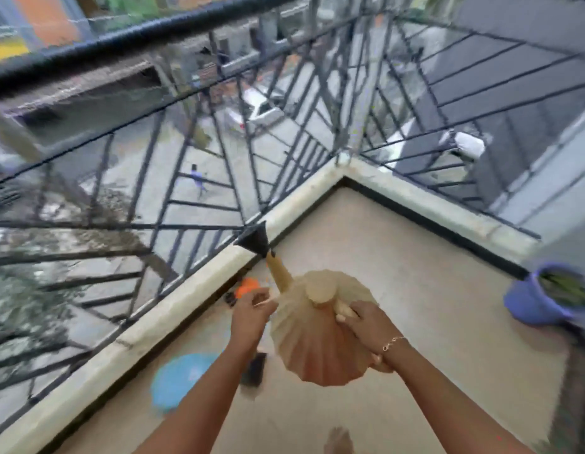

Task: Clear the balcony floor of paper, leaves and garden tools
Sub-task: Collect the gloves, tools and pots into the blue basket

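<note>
The beige balcony floor (399, 257) lies open toward its far corner; a purple plastic plant pot (533, 301) crowds the right edge.

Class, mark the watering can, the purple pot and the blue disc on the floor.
watering can (312, 350): head view, ribbed body.
purple pot (526, 300): head view, outer wall.
blue disc (179, 378): head view, its middle.
</note>
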Demonstrator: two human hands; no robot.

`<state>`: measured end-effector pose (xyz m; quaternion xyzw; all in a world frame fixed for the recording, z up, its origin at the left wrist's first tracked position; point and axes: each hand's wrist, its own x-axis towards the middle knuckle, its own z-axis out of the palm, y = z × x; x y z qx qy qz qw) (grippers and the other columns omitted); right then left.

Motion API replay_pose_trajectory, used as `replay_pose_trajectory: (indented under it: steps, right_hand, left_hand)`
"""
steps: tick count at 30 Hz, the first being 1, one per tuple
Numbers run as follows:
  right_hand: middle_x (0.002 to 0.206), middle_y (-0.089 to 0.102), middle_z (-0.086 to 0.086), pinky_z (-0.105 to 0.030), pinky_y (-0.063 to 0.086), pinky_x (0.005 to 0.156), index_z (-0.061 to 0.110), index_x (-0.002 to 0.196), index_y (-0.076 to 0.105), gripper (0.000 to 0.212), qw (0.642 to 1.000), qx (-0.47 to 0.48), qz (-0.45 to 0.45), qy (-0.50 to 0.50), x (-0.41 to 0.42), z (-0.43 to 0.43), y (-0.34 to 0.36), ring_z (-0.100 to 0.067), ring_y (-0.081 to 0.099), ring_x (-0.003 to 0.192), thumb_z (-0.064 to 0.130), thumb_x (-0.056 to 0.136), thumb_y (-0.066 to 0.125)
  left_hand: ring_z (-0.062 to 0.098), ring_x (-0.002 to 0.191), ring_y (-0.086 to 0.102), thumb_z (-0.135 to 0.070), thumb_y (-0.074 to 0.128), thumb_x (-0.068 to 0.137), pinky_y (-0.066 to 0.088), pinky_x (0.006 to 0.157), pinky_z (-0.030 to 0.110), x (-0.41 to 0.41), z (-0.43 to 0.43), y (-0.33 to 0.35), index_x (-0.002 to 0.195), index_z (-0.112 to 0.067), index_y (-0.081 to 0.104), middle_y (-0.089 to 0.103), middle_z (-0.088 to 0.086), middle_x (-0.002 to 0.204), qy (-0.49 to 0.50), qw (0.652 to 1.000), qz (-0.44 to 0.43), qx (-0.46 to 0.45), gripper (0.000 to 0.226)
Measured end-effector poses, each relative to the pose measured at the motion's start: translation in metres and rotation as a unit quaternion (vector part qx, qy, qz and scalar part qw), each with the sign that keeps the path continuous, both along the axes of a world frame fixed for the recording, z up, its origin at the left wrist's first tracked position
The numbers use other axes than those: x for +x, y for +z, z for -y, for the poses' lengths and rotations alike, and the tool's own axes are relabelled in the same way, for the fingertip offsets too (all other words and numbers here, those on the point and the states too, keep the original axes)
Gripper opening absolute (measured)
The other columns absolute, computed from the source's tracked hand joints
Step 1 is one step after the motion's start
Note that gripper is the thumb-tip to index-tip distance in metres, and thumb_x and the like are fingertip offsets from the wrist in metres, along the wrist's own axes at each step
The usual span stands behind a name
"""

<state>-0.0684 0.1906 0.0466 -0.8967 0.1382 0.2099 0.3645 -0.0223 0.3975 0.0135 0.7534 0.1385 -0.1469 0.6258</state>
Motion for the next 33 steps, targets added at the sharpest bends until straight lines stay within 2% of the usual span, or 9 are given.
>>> replay_pose_trajectory:
  steps: [3,5,8,14,20,26,29,31,33]
  right_hand:
    - [0.078,0.058,0.003,-0.026,0.031,0.058,0.018,0.073,0.053,0.021,0.999,-0.004,0.009,-0.052,0.004,0.059,0.007,-0.017,0.049,0.082,0.028,0.092,0.054]
    - [0.099,0.066,-0.007,-0.026,0.029,0.062,0.01,0.097,0.063,0.02,0.996,-0.008,0.022,-0.087,0.008,0.094,0.008,-0.016,0.05,0.085,0.028,0.092,0.054]
    - [0.108,0.066,-0.01,-0.026,0.029,0.06,0.008,0.109,0.062,0.028,0.992,-0.025,0.03,-0.123,0.017,0.139,0.008,-0.015,0.051,0.086,0.028,0.093,0.053]
    - [0.123,0.06,-0.008,-0.026,0.04,0.083,0.011,0.123,0.058,0.036,0.987,-0.053,0.032,-0.151,0.062,0.227,-0.004,-0.024,0.054,0.112,0.029,0.092,0.053]
    - [0.123,0.059,-0.011,-0.026,0.034,0.076,0.007,0.118,0.057,0.037,0.988,-0.047,-0.016,-0.145,0.136,0.31,-0.009,-0.026,0.053,0.112,0.034,0.093,0.051]
    - [0.119,0.059,-0.015,-0.03,0.036,0.081,0.003,0.113,0.057,0.036,0.989,-0.046,-0.053,-0.131,0.182,0.391,-0.004,-0.029,0.053,0.109,0.033,0.094,0.05]
    - [0.116,0.059,-0.019,-0.03,0.028,0.071,0.011,0.086,0.055,0.022,0.989,-0.05,-0.069,-0.122,0.19,0.44,-0.012,-0.029,0.054,0.103,0.031,0.094,0.05]
    - [0.115,0.059,-0.02,-0.027,0.024,0.067,0.023,0.066,0.037,0.032,0.989,-0.053,-0.078,-0.111,0.195,0.476,-0.02,-0.028,0.052,0.096,0.031,0.093,0.051]
    - [0.116,0.058,-0.02,-0.03,0.027,0.07,0.018,0.073,0.047,0.024,0.99,-0.054,-0.083,-0.098,0.199,0.513,-0.031,-0.029,0.053,0.102,0.031,0.093,0.052]
  left_hand:
    - [0.01,0.09,0.06,-0.015,0.072,0.079,0.048,0.073,0.011,0.017,0.072,0.007,0.103,-0.02,0.061,0.064,-0.002,0.1,-0.128,0.986,0.091,0.051,0.027]
    - [0.007,0.097,0.058,-0.025,0.074,0.075,0.047,0.08,0.014,0.027,0.115,0.016,0.113,-0.024,0.061,0.061,-0.008,0.108,-0.213,0.964,0.138,0.075,0.04]
    - [0.002,0.107,0.051,-0.049,0.071,0.064,0.041,0.089,0.017,0.048,0.174,0.028,0.127,-0.022,0.055,0.054,-0.017,0.116,-0.32,0.921,0.204,0.095,0.07]
    - [0.015,0.122,0.046,-0.036,0.076,0.074,0.031,0.093,0.013,0.112,0.278,0.021,0.14,-0.013,0.039,0.046,-0.001,0.138,-0.415,0.854,0.274,0.155,0.078]
    - [0.018,0.118,0.047,-0.066,0.065,0.059,0.039,0.092,0.023,0.195,0.364,0.027,0.142,-0.015,0.032,0.044,0.002,0.137,-0.492,0.816,0.234,0.192,0.102]
    - [0.017,0.125,0.041,-0.041,0.073,0.075,0.038,0.101,0.028,0.256,0.46,0.023,0.147,-0.021,0.02,0.037,0.002,0.139,-0.562,0.733,0.266,0.275,0.092]
    - [0.016,0.117,0.044,-0.039,0.068,0.079,0.042,0.096,0.028,0.266,0.516,0.016,0.146,-0.027,0.021,0.038,0.0,0.134,-0.592,0.689,0.284,0.305,0.083]
    - [0.016,0.112,0.045,-0.038,0.066,0.078,0.044,0.091,0.028,0.273,0.554,0.008,0.143,-0.027,0.028,0.039,-0.001,0.129,-0.612,0.669,0.28,0.316,0.076]
    - [0.017,0.109,0.046,-0.039,0.067,0.077,0.045,0.088,0.029,0.278,0.591,-0.002,0.137,-0.024,0.035,0.04,-0.001,0.124,-0.623,0.661,0.268,0.32,0.07]
